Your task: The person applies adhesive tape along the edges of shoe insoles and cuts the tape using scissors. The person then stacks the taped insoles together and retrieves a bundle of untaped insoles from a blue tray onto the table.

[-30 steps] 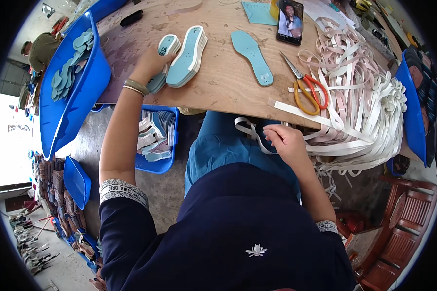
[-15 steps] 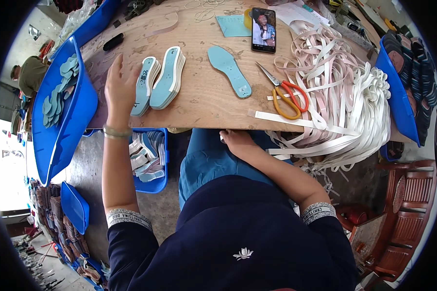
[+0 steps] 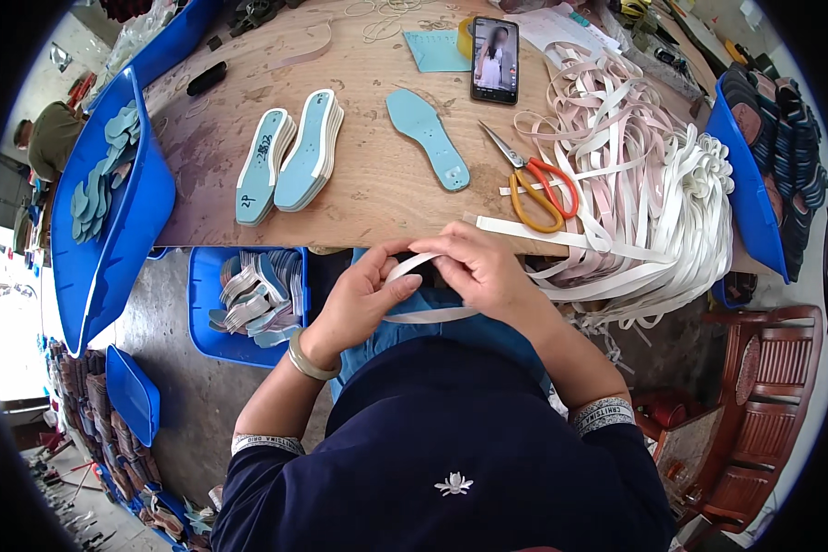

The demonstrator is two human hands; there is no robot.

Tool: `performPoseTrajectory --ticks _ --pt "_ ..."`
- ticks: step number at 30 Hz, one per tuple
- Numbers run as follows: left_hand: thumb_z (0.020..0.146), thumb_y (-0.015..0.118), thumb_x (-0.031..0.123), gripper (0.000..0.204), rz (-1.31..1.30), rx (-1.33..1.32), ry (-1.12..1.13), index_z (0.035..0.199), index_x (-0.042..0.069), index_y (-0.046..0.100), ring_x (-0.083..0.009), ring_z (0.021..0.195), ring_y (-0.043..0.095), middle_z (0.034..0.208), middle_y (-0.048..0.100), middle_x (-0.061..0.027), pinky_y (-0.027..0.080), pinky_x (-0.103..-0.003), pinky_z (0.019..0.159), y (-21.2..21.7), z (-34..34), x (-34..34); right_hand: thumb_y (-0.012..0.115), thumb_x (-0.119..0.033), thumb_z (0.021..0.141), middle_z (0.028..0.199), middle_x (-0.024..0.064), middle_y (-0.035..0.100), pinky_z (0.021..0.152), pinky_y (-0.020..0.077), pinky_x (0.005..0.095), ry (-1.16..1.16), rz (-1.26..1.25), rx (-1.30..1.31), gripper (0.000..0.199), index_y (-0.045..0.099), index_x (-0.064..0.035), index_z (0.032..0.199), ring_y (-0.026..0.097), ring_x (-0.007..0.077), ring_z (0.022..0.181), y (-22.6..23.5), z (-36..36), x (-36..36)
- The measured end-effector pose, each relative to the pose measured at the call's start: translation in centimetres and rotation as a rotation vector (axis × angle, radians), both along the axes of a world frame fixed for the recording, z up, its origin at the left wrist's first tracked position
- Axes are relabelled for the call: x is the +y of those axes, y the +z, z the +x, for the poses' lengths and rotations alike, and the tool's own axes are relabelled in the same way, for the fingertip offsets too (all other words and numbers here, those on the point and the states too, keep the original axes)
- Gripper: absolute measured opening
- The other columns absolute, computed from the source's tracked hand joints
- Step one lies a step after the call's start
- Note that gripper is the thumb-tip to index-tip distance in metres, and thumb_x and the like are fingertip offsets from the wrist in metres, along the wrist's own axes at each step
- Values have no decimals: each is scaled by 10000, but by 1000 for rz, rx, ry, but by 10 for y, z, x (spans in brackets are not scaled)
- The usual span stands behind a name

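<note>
Over my lap, just off the table's near edge, both hands hold a white strip (image 3: 432, 316). My left hand (image 3: 362, 296) pinches it between thumb and fingers. Close beside it, my right hand (image 3: 481, 273) grips the strip too, fingers curled round it. A short bent stretch spans between the hands, and a length hangs below them across my blue trousers. On the table ahead lie two stacks of white-edged, light-blue insoles (image 3: 308, 152) side by side. A single light-blue insole (image 3: 429, 138) lies to their right, with orange-handled scissors (image 3: 541, 189) beyond it.
A large heap of white and pink strips (image 3: 653, 175) covers the table's right side. A phone (image 3: 495, 60) stands at the back. Blue tubs (image 3: 152, 216) hold insoles at the left and footwear parts at the right. Another blue tub (image 3: 202, 317) sits below the table; a wooden chair (image 3: 764, 414) stands right.
My left hand has come down from beside the insole stacks to my lap and taken hold of the white strip. My right hand has risen slightly to the table edge.
</note>
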State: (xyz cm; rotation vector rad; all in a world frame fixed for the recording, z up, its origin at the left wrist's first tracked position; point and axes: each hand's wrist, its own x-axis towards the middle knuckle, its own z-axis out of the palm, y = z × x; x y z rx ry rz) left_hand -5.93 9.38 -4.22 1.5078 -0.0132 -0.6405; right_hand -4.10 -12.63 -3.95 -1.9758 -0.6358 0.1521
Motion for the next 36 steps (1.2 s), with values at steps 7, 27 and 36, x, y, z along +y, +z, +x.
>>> performPoseTrajectory --ticks 7,27,36 --pt "1002 588 190 292 80 -185 -171 1230 11 625 -68 679 484 832 583 7 406 -224 624 7 5 13 687 40 854 953 46 657 630 452 195 -105 495 239 234 689 -11 1083 566 99 678 16 2 -25" --pt "904 691 359 515 419 -427 423 1187 -52 563 -271 930 676 1079 645 -220 549 -325 760 -10 187 -58 700 88 827 885 48 631 620 421 189 -48 583 60 149 707 -5 943 545 93 678 38 -31 -15" --pt "993 605 293 343 -588 -230 541 1157 1 536 -195 845 677 1026 668 -160 540 -272 710 15 91 -69 720 -26 869 805 17 652 636 409 172 -349 842 393 101 719 13 962 523 72 703 27 9 -24"
